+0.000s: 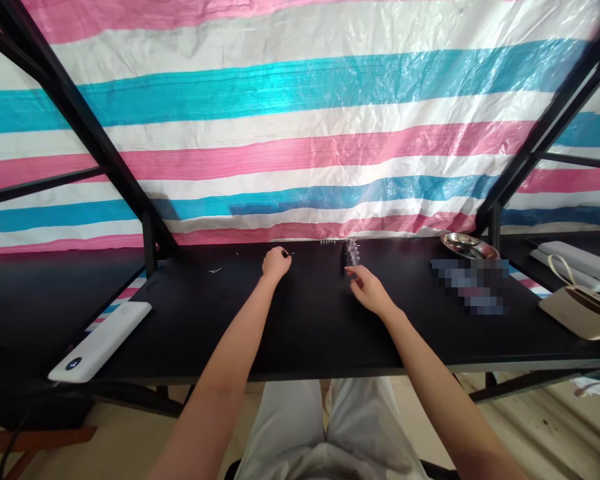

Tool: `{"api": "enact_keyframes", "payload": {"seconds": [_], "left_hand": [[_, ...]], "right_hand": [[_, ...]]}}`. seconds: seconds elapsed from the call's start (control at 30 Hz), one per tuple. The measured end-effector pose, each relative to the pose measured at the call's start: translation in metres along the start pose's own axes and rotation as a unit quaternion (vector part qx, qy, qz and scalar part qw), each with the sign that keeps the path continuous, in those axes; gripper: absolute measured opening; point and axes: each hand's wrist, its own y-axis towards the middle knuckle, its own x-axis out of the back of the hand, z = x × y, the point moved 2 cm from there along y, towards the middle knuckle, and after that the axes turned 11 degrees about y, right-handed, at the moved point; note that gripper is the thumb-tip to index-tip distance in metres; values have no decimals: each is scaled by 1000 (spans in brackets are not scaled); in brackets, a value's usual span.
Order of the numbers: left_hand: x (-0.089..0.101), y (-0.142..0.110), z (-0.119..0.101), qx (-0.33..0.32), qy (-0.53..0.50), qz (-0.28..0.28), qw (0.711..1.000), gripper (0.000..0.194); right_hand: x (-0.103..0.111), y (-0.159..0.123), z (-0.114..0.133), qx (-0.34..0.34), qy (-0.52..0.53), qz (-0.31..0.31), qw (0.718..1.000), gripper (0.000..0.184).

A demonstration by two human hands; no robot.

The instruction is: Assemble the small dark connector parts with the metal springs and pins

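My left hand (277,264) is closed over the black table (305,333), its fingers pinching a small dark object (285,253) too small to name. Right of it, my right hand (367,288) has its fingers apart and partly bent. Its fingertips are at the near end of a row of small black pieces (346,253); whether they touch cannot be seen. Close beside that row lies a row of small grey, clear-looking pieces (354,253). Several small metallic pieces (328,243) are lined up along the table's back edge.
A shiny metal dish (470,246) stands at the back right, behind a blurred-out patch. At the left edge lies a white power bank (100,342). A beige box with a strap (577,311) sits far right. Thin white scraps (215,271) lie left; striped sheeting (300,147) hangs behind.
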Motion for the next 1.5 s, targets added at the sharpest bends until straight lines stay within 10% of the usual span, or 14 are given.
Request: {"api": "enact_keyframes", "payload": {"seconds": [0.93, 1.5], "left_hand": [[1, 47, 45, 39, 88, 162, 982, 16], [33, -19, 26, -78, 235, 202, 948, 35]], "right_hand": [[4, 0, 10, -7, -13, 16, 1000, 30], [3, 1, 2, -33, -50, 28, 998, 26]]}}
